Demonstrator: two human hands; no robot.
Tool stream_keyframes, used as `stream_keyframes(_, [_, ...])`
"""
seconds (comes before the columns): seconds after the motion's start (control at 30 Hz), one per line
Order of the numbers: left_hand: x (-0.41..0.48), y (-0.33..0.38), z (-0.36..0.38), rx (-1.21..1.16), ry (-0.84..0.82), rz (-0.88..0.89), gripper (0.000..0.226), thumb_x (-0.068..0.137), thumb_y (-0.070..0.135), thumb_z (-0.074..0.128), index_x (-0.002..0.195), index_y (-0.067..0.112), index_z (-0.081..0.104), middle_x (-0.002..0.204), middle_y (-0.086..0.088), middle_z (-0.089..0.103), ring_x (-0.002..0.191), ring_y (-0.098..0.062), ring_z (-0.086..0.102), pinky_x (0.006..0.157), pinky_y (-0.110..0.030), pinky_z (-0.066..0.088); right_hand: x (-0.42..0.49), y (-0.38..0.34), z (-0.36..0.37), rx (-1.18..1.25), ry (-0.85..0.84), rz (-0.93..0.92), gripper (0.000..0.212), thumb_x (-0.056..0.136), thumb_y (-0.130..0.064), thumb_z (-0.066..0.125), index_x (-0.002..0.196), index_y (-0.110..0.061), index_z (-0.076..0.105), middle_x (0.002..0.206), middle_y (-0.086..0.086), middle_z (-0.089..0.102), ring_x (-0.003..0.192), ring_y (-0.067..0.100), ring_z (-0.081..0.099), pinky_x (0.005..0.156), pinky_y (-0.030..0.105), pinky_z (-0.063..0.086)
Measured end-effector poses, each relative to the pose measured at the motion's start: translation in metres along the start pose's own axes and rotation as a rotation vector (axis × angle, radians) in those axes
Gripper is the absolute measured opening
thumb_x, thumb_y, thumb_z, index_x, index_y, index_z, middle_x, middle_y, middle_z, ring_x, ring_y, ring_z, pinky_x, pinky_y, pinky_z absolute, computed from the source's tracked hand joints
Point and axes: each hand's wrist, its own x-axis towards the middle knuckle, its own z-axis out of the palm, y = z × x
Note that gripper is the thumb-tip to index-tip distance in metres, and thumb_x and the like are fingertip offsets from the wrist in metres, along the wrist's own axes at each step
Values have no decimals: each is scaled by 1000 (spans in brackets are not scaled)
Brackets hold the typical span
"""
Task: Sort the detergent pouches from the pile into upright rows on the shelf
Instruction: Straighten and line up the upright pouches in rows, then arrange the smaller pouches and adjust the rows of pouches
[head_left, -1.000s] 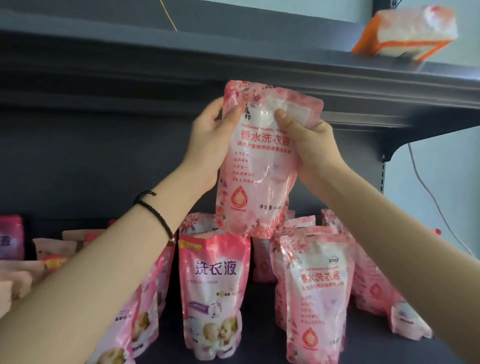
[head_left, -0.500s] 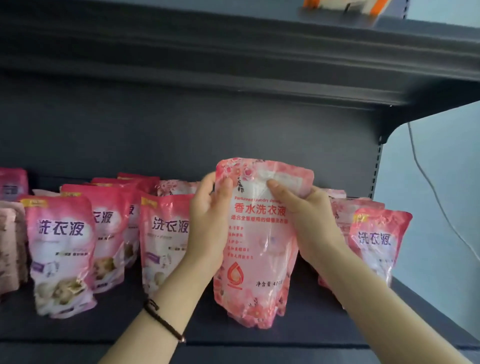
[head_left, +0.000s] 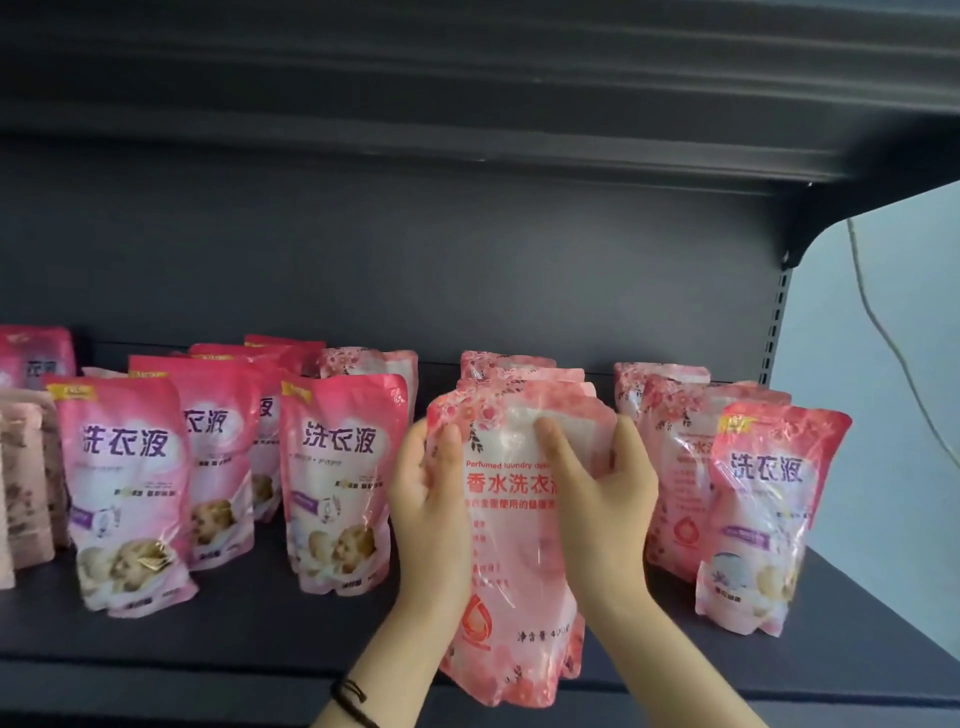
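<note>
A pale pink, flower-printed plastic detergent pouch (head_left: 511, 587) is held upright at the front edge of the dark grey metal shelf (head_left: 249, 639), near its middle; whether its base rests on the board cannot be told. It is gripped from both sides: the left hand (head_left: 426, 514) is curled round its left edge with the thumb laid on the front, and the right hand (head_left: 602, 499) is wrapped round its right edge with the thumb pressed across the upper front. A black cord band (head_left: 350, 699) is worn on the left wrist. Matching floral pouches (head_left: 519, 371) are lined up directly behind it. Toward the left edge, deep pink pouches with purple lettering (head_left: 124, 493) are stood in rows, with dull beige-pink packs (head_left: 21, 483) beyond them. Toward the right edge, one deep pink pouch (head_left: 763, 514) is stood in front of more floral ones (head_left: 675, 467). The bay is closed by a dark back panel (head_left: 467, 270) and an upper shelf (head_left: 467, 78). A pale wall (head_left: 893, 415) and a hanging cable (head_left: 865, 296) are seen at right.
</note>
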Motion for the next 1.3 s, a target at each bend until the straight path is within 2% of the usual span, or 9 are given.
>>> stream_keyframes(0.1, [-4,-12,1,-50,43,-19,17,95,37,51,103,36,67,103,7,72,100,-10,67,85,-32,52,-2,9,4,-151,127,-104,22,79,-32,74,76,-32,53,107,-18,44,110,16,42,95,32,40])
stream_keyframes(0.17, [-2,-17,4,-40,54,-9,19,96,37,51,103,28,67,96,5,72,91,-11,67,80,-35,52,4,13,6,-128,113,-88,24,81,-27,74,75,-32,52,115,-14,40,117,14,41,101,29,38])
stream_keyframes(0.27, [3,-24,9,-36,58,15,20,97,35,50,102,25,67,92,2,71,86,-12,66,76,-34,53,12,18,7,-109,59,-86,27,83,-27,71,91,-44,52,116,-20,44,109,-10,46,93,10,38])
stream_keyframes(0.37, [9,-32,13,-30,79,57,18,98,29,49,100,28,68,90,4,71,83,-7,67,71,-21,52,19,29,9,-109,71,-130,28,84,-25,70,96,-44,53,113,-14,53,102,-13,50,82,0,37])
stream_keyframes(0.6, [27,-56,25,-28,94,62,22,98,24,49,100,35,68,95,6,72,91,-10,68,76,-21,53,42,55,15,-117,91,-190,29,84,-23,71,92,-45,53,108,-12,54,99,-7,52,83,4,39])
stream_keyframes(0.97, [41,-72,28,6,66,40,21,98,31,47,103,21,65,93,3,70,88,-14,67,75,-29,56,58,74,17,-152,74,-245,29,86,-22,70,95,-44,53,109,-6,55,104,-6,51,88,5,39])
stream_keyframes(1.1, [40,-69,29,20,58,27,19,98,30,46,108,27,63,100,11,69,94,-6,66,79,-24,53,58,75,17,-161,61,-195,22,86,-26,69,100,-35,55,111,-3,54,103,-4,51,91,11,42])
stream_keyframes(1.2, [36,-56,24,135,36,113,30,99,20,46,119,41,50,117,27,59,115,3,53,90,-8,41,58,64,10,-189,-2,-183,23,86,-33,69,104,-31,56,110,-7,53,103,0,51,91,19,43])
stream_keyframes(1.3, [51,-26,15,279,-25,356,37,96,11,53,124,36,47,127,11,51,124,-8,47,98,-12,36,84,31,-2,-158,-49,-288,14,85,-38,59,99,-39,56,110,-8,55,104,8,55,88,20,44])
